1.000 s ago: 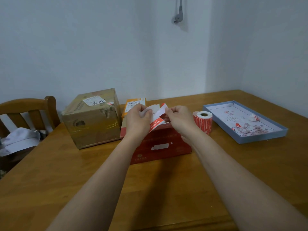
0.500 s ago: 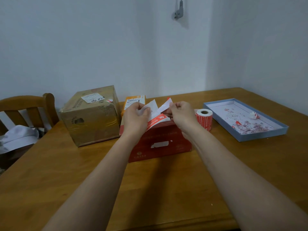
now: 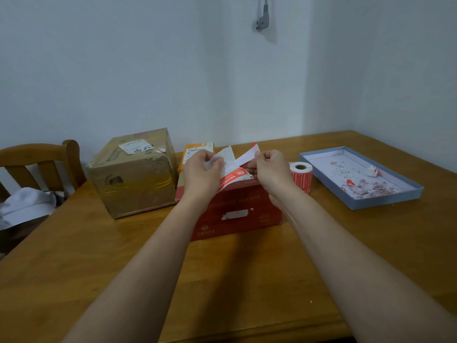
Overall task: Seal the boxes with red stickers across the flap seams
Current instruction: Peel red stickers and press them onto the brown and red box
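Above the red box (image 3: 237, 214) in the middle of the table, both hands work on a red sticker (image 3: 233, 178) with white backing paper. My left hand (image 3: 201, 175) pinches the white backing paper (image 3: 227, 155) at its left side. My right hand (image 3: 270, 170) pinches the sticker's peeled end, whose white underside sticks up. A roll of red stickers (image 3: 301, 177) stands just right of the red box. A taped brown cardboard box (image 3: 134, 173) sits to the left, and a small orange box (image 3: 195, 151) stands behind my left hand.
A shallow blue tray (image 3: 385, 196) with torn sticker scraps lies at the right of the wooden table (image 3: 74, 256). A wooden chair (image 3: 42, 157) with a white cloth (image 3: 24, 206) stands at the left. Walls close off the back and right.
The peeled end of the sticker has come further off the backing, and the two hands have drawn slightly apart. The view has shifted a little.
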Demonstrator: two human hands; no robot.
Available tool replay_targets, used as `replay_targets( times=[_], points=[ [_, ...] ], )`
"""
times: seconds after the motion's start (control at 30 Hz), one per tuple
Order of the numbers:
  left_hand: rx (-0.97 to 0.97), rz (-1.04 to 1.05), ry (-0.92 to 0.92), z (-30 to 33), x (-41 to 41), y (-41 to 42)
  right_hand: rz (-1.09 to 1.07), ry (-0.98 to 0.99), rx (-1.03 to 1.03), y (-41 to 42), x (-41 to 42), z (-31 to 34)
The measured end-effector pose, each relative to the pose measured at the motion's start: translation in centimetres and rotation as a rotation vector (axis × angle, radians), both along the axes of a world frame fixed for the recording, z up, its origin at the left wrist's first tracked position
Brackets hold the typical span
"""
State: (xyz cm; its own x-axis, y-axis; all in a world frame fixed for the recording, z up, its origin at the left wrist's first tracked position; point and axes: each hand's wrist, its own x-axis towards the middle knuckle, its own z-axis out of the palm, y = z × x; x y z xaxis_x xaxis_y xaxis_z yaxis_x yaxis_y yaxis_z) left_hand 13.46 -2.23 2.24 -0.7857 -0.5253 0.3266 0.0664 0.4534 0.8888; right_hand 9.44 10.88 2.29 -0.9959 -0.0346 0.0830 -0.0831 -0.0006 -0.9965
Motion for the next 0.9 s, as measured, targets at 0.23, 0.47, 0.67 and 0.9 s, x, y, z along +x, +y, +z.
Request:
replay_targets(
  times=[0.23,0.47,0.67,0.9],
  points=[
    [-0.016,-0.005,-0.008,0.0,0.1,-0.1,-0.028,-0.001,0.011,-0.1,-0.4,-0.4],
    [0.078,-0.043,-0.046,-0.5,0.8,-1.4,-0.023,0.026,-0.049,1.4,-1.4,-0.9],
    [-0.019,-0.441,-0.406,-0.1,2.6,-1.1,-0.009,0.043,-0.026,1.4,-0.8,-0.9],
    [-0.352,-0.604,-0.828,-1.5,4.4,-0.6,0.016,0.056,0.033,1.9,0.7,-0.9]
  ],
)
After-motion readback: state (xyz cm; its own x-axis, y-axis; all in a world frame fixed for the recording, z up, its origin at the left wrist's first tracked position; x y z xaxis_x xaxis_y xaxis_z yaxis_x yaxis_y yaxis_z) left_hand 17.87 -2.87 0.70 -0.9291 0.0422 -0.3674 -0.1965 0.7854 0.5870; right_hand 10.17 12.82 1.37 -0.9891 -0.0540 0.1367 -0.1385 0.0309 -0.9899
